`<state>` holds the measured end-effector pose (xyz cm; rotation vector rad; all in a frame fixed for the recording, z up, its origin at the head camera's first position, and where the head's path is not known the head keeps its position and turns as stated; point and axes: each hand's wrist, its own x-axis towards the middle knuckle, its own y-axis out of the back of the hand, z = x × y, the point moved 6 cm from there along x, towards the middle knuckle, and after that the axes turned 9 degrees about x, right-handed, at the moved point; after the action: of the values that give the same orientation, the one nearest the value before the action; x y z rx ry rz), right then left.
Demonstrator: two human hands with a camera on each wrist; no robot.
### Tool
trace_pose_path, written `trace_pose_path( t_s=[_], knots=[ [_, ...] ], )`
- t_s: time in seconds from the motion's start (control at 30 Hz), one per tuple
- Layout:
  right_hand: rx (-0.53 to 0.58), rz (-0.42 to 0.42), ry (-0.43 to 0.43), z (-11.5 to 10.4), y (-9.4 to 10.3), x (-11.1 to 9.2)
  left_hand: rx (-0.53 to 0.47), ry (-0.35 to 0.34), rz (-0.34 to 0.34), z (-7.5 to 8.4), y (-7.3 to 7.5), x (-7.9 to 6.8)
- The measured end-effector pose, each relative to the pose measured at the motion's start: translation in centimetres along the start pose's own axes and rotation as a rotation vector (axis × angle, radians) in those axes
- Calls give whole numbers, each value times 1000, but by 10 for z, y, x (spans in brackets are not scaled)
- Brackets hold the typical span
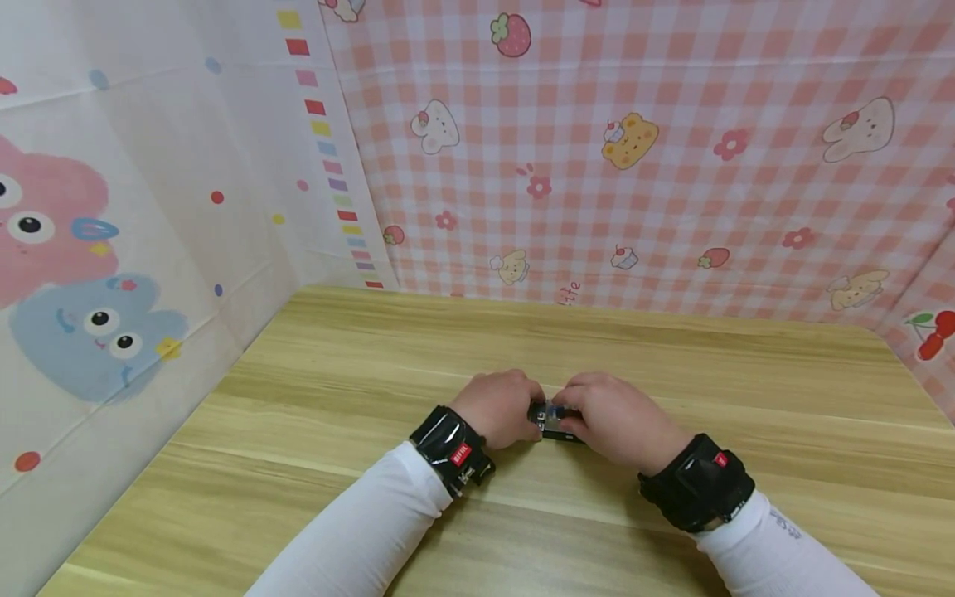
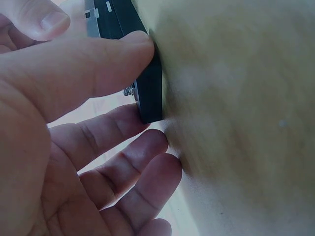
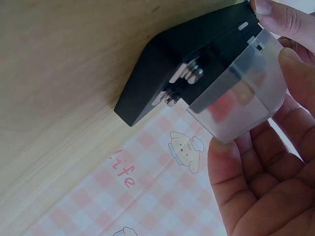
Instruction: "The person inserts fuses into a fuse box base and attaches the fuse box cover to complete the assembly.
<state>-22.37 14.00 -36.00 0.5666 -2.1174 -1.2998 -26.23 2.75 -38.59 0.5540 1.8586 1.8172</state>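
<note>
A small black case (image 3: 172, 54) with coiled metal springs (image 3: 194, 73) at one end is low over the wooden table, between my two hands. My left hand (image 1: 498, 406) grips one end of it; in the left wrist view the thumb (image 2: 118, 59) presses its side and the index finger is at the lower end. My right hand (image 1: 619, 419) pinches a clear plastic cover (image 3: 246, 98) between thumb and fingers. In the right wrist view this cover stands at an angle against the case, its near end apart from the springs.
The wood-grain table (image 1: 336, 356) spreads around both hands. Behind it hangs a pink checked cloth (image 1: 671, 199) with cartoon prints, and a white printed cloth (image 1: 246, 149) stands along the left side. Each wrist wears a black strap.
</note>
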Motion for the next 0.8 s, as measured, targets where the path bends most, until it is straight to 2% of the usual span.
trace_pose_path(
  t_s=[0.4, 0.8],
  knots=[
    [51, -46, 5, 3, 4, -2, 0, -7, 5, 0, 0, -1],
    [111, -116, -45, 13, 4, -5, 29, -19, 22, 0, -2, 0]
  ],
)
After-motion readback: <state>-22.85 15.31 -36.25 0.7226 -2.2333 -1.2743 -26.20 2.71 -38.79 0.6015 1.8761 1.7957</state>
